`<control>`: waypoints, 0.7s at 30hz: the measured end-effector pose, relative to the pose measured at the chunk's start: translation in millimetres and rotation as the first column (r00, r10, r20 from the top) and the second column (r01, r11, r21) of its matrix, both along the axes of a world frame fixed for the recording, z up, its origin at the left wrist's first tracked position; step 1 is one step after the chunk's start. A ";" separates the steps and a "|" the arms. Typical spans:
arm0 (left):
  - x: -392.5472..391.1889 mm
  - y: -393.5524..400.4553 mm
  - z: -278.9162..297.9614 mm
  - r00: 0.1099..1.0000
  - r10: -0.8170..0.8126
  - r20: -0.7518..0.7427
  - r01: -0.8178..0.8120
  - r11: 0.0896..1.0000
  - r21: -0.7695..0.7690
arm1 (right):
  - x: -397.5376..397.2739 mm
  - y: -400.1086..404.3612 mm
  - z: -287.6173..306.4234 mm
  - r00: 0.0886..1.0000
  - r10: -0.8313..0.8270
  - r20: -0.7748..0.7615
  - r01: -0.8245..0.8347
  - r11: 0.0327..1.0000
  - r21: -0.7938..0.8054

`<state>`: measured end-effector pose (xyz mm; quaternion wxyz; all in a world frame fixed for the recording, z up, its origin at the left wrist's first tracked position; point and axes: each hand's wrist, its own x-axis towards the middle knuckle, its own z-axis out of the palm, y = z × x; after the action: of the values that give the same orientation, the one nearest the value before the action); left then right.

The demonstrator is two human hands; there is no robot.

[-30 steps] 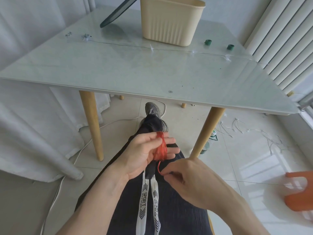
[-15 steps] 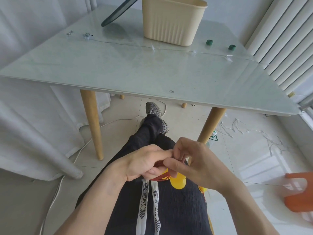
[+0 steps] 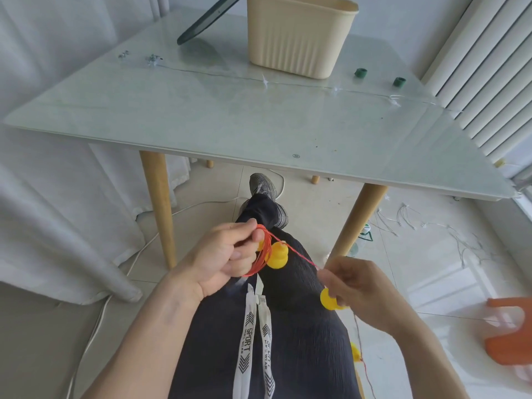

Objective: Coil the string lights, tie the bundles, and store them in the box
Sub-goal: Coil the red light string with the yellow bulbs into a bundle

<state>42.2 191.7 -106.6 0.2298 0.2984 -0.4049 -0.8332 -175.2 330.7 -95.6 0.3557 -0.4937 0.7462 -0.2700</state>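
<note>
Change: the hands, pressed together half a second ago, have drawn apart, stretching the red string between them.
Left hand point(image 3: 221, 259): curled around a coil of red string point(image 3: 260, 256), a yellow bulb point(image 3: 277, 255) hanging at its 3 o'clock.
Right hand point(image 3: 358, 289): pinches the string's taut end, another yellow bulb point(image 3: 329, 299) against its fingers.
Box point(image 3: 299, 36): beige, at 12 o'clock on the worktop point(image 3: 230, 122), well apart from the hands.
Clear light strand point(image 3: 288, 83): stretched across the worktop before the box.

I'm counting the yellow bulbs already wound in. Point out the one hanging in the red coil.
It is the yellow bulb beside the left hand, against the red coil. The others sit at the right hand and low near the thigh.
</note>
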 end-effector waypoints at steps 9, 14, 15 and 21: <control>-19.3 11.4 1.0 0.957 0.249 -0.146 -0.201 0.937 0.286 | 50.8 4.3 -11.2 0.993 -0.120 -0.007 0.116 0.972 -0.203; -22.9 22.3 8.6 0.958 0.204 -0.201 -0.141 0.946 0.291 | 69.5 5.3 -19.5 0.997 0.036 -0.063 -0.047 0.982 -0.182; -23.9 24.7 9.0 0.961 0.177 -0.213 -0.115 0.955 0.275 | 70.6 3.8 -19.8 0.995 0.051 -0.086 -0.065 0.981 -0.181; -29.6 37.7 6.1 0.991 0.063 -0.118 -0.058 0.998 0.039 | 62.9 -1.9 -6.3 0.944 0.208 -0.258 -0.263 0.944 -0.201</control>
<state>12.6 229.3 -100.5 0.2734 0.2645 -0.3665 -0.8491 -112.3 328.9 -101.9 0.2352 -0.6462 0.6812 -0.2510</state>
